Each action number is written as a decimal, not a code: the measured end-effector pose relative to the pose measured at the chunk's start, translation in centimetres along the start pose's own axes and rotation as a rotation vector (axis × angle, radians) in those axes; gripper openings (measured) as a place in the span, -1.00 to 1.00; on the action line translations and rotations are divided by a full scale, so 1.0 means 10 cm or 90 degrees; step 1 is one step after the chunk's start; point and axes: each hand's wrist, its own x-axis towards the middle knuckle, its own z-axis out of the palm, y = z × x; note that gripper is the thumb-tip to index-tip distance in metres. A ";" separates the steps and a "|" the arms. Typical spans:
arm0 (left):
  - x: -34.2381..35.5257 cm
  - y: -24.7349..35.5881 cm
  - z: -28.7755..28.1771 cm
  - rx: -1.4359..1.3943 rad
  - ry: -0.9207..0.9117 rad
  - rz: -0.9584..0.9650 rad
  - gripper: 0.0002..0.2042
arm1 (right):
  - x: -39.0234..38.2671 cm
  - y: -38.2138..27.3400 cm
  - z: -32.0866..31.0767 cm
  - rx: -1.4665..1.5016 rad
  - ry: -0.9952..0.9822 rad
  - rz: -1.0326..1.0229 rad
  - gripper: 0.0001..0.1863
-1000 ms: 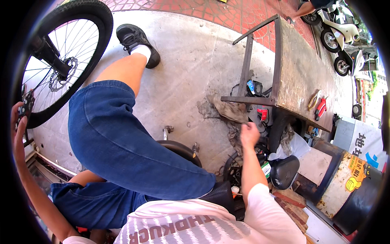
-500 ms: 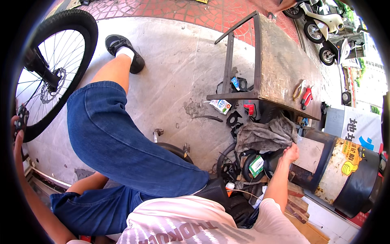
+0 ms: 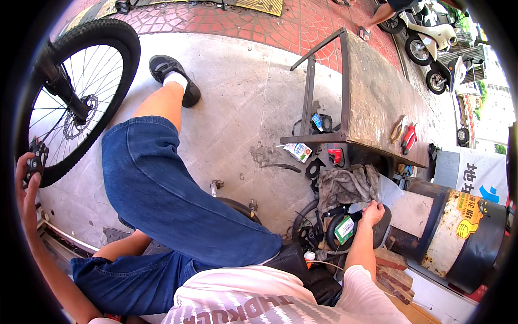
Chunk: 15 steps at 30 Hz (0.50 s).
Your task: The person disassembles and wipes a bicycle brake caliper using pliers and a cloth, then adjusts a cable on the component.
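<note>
The right grip [image 3: 372,213] is pinching the edge of a stained grey rag [image 3: 348,186], which is lying bunched just beyond and to the left of that grip. A black saddle [image 3: 382,229] is showing right beside it, and a green-and-white package [image 3: 344,230] is resting to its near left. Farther beyond, a desk [image 3: 375,100] is carrying two hand tools [image 3: 410,139]. Well to the left, the left grip [image 3: 27,181] is holding a black bicycle part [image 3: 36,156] beside a spoked wheel [image 3: 129,70].
</note>
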 end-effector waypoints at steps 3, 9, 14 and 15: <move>0.00 0.00 0.04 -0.032 0.012 0.025 -0.53 | -0.15 0.23 0.08 -0.048 -0.075 -0.091 -0.59; -0.01 0.18 0.01 -0.067 -0.020 0.012 -0.62 | -0.65 0.24 0.30 -0.135 -0.224 -0.280 -0.83; -0.05 0.36 0.04 -0.089 0.003 0.032 -0.65 | -1.32 -0.31 0.42 -0.088 -0.337 -0.302 -0.81; -0.03 0.40 0.10 -0.092 0.008 0.043 -0.65 | -1.41 -0.37 0.42 -0.069 -0.359 -0.322 -0.82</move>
